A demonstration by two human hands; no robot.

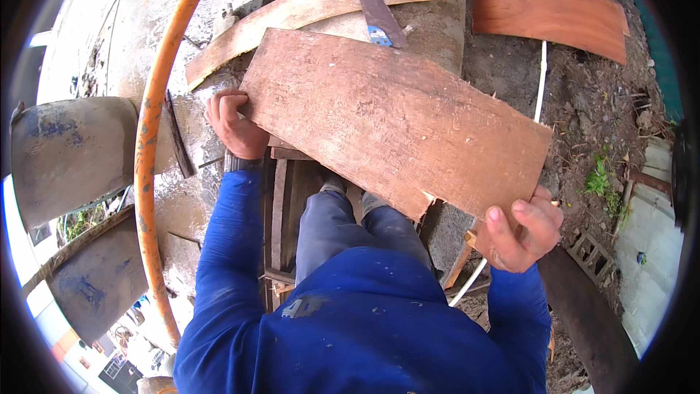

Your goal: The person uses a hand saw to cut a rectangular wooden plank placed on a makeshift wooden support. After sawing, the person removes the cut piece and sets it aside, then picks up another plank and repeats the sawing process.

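A long, worn piece of plywood [386,113] with splintered edges is held across in front of my body, tilted down toward the right. At its left end, my left hand [237,125] has its fingers curled round the edge. My right hand [519,232] grips the lower right corner, thumb on top and the other fingers partly hidden. Just beyond the far edge lies a handsaw [374,4] with a tapering blade and a blue patch near its broad end. Under the saw is a curved, jagged-ended plywood strip [292,18].
An orange pole or pipe [148,146] arcs up the left side. A reddish plywood piece [550,18] lies on soil at far right, over a thin white line [542,76]. Wooden framing [279,211] stands beside my legs. Grey curved panels [76,146] are at far left.
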